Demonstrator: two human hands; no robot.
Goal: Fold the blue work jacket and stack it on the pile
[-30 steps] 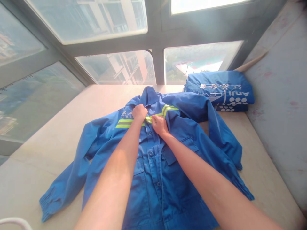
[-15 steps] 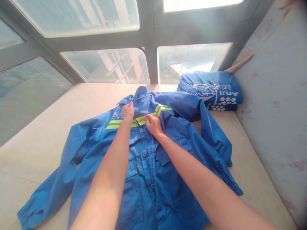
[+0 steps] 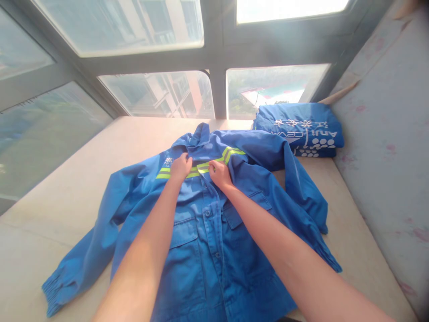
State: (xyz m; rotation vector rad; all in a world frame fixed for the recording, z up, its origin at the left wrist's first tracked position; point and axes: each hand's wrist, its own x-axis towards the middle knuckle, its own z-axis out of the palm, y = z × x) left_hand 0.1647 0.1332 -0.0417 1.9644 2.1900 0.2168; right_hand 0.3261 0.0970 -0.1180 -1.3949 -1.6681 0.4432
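Note:
A blue work jacket [image 3: 208, 250] with yellow-green reflective stripes lies face up on a pale stone ledge [image 3: 67, 188], collar away from me and sleeves spread to both sides. My left hand [image 3: 181, 167] grips the jacket's front by the stripe, just below the collar. My right hand [image 3: 219, 173] pinches the opposite front edge at the same height. The two hands sit a few centimetres apart on either side of the button placket.
A folded blue garment [image 3: 301, 129] with white lettering lies at the back right of the ledge. Large windows [image 3: 161, 94] rise behind the ledge. A pale flowered wall [image 3: 385, 147] borders the right side.
My left hand has slid down from the collar onto the reflective stripe. The right hand has stayed at the placket. The camera view has shifted slightly.

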